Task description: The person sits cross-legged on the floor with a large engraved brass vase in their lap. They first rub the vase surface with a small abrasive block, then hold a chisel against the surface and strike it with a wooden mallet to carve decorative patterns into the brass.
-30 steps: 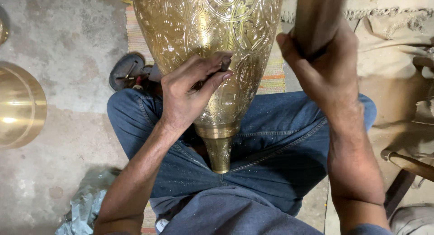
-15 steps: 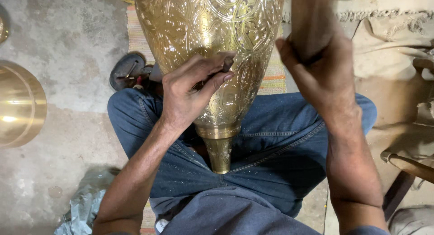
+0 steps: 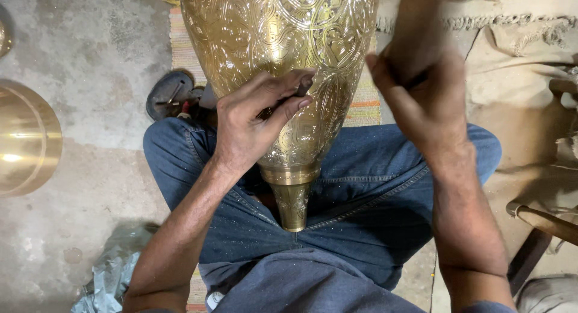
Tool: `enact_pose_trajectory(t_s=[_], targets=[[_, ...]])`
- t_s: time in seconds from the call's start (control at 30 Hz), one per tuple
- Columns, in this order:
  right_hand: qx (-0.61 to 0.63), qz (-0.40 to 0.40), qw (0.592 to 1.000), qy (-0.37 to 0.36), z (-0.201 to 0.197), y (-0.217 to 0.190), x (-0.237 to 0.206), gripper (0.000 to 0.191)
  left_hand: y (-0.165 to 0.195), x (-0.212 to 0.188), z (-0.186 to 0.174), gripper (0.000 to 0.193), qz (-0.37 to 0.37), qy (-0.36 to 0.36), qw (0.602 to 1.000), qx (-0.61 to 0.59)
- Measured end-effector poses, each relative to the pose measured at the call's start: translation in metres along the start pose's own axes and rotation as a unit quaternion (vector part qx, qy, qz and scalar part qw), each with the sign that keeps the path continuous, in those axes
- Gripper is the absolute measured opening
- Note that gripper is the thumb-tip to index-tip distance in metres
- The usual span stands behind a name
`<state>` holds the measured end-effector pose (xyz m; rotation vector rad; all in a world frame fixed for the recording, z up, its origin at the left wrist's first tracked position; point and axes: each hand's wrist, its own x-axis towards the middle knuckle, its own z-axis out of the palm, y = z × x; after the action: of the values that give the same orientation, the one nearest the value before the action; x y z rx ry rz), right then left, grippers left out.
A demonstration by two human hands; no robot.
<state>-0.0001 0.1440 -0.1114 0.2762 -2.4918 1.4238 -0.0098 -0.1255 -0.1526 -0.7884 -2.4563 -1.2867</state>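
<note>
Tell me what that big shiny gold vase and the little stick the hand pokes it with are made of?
The vase looks like polished brass: yellow metal, bright glints, fine patterns cut into its surface. The little stick in the left hand is dark and dull, probably a steel chisel, though most of it is hidden. The right hand is blurred.

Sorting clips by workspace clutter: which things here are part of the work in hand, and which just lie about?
In use:
- engraved brass vase, lying across the lap
- thin dark punch, pinched in the left hand against the vase
- right hand, raised and blurred, closed on a handle

Lying about:
- plain brass bowl on the floor
- sandal
- crumpled cloth
- striped mat
</note>
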Motion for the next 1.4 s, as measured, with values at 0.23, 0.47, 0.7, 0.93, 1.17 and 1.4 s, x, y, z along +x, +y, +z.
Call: enact_pose_trajectory(t_s=[0.23, 0.47, 0.7, 0.93, 1.17, 1.4], targets=[[-0.036, -0.087, 0.994, 0.053, -0.003, -0.004, -0.002, 0.024, -0.004, 0.0, -0.001, 0.032, 0.014, -0.002, 0.999, -0.038], [-0.105, 0.022, 0.993, 0.054, -0.002, -0.008, -0.001, 0.013, -0.003, 0.001, -0.001, 0.031, -0.026, -0.021, 0.999, -0.012], [-0.372, -0.152, 0.913, 0.076, -0.004, -0.015, 0.003, 0.025, 0.002, 0.003, -0.004, 0.029, 0.005, -0.019, 0.999, -0.032], [-0.354, -0.219, 0.909, 0.016, -0.005, -0.024, 0.008, 0.026, -0.003, 0.003, -0.003, 0.021, 0.042, -0.01, 0.999, 0.001], [0.044, -0.076, 0.995, 0.04, -0.001, -0.015, 0.003, 0.017, -0.009, 0.0, -0.002, 0.028, 0.026, -0.008, 0.999, -0.028], [0.063, -0.041, 0.991, 0.108, 0.001, 0.01, -0.002, 0.01, -0.006, 0.0, -0.004, 0.033, 0.003, -0.013, 0.999, -0.039]])
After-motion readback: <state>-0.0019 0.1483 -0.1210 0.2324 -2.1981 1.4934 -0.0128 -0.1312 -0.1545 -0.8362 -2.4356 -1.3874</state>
